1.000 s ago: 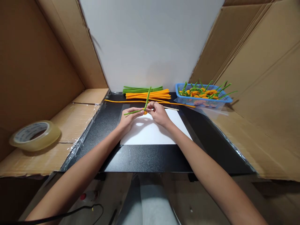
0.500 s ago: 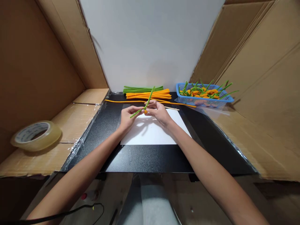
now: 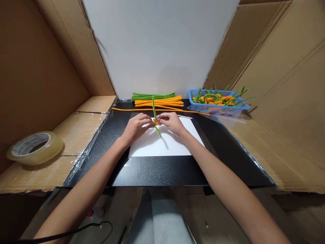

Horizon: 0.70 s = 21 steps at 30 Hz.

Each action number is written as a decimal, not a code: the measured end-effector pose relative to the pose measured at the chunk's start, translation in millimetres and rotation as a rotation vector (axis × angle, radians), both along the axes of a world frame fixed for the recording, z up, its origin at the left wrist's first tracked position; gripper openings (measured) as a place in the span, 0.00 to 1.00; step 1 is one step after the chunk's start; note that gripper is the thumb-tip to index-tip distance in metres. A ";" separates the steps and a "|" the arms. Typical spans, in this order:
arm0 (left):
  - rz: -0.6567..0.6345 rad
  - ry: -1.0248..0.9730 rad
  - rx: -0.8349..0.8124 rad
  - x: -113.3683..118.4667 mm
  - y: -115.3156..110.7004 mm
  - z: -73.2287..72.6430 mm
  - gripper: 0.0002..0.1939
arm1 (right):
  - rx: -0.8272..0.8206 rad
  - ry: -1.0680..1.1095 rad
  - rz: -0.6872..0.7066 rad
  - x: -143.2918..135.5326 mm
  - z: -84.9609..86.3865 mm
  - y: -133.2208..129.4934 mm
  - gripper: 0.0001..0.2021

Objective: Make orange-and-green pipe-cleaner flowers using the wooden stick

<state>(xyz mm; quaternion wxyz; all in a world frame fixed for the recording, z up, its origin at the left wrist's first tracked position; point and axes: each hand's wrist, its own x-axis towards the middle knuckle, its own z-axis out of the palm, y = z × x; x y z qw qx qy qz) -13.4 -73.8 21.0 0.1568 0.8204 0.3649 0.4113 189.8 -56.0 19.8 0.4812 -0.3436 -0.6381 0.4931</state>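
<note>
Above the white sheet [image 3: 152,145], both hands pinch one small piece made of pipe cleaners. A green pipe cleaner [image 3: 154,106] rises from it, and its other end slants down toward me. At the centre is an orange pipe cleaner part [image 3: 156,123], mostly covered by fingertips. My left hand [image 3: 137,127] is closed on the piece from the left. My right hand [image 3: 171,122] grips it from the right, thumb and fingers pressed together. Just behind the right hand a thin pale stick [image 3: 185,117] lies at the sheet's far edge.
Bundles of green pipe cleaners [image 3: 152,97] and orange pipe cleaners [image 3: 159,102] lie at the back, with a long orange pipe cleaner [image 3: 124,109] before them. A blue basket [image 3: 215,108] holds several green-and-orange pieces. A tape roll [image 3: 54,147] sits on cardboard at left.
The piece has turned in my hands: its lower green end swung from pointing left to pointing down and slightly right. The upper green end now stands nearly upright. Left fingers have shifted their hold.
</note>
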 end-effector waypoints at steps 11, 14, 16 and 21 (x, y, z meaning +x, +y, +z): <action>0.162 -0.094 -0.048 6.1 -6.7 3.1 0.12 | 0.082 -0.055 0.186 4.1 1.0 0.4 0.13; 0.185 -0.193 -0.147 7.6 -5.5 -0.1 0.13 | 0.037 -0.017 0.168 3.4 -0.7 -0.5 0.15; 0.187 -0.191 -0.140 8.5 -5.8 -1.5 0.13 | 0.043 0.017 0.131 1.5 -2.3 -1.1 0.14; 0.185 -0.200 -0.092 10.7 -8.4 -0.3 0.11 | 0.029 0.093 0.064 -3.2 -8.1 0.8 0.14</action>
